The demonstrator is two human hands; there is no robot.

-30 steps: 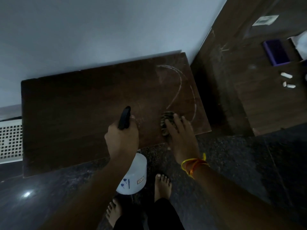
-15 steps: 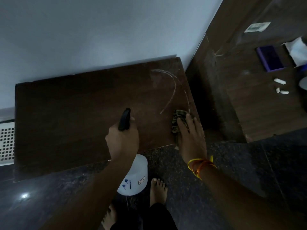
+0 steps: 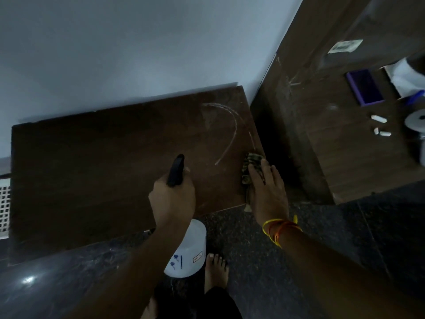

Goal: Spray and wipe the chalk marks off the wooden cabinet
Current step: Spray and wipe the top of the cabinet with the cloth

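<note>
Where chalk marks [image 3: 232, 132] curve, wooden cabinet [image 3: 103, 166] meets wall [image 3: 138, 47].

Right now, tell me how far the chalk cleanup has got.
Done: nothing I can confirm. In hand: right hand presses a patterned cloth at the cabinet top's right edge; left hand holds the spray bottle. Left: the curved chalk marks beyond the cloth are unwiped.
</note>
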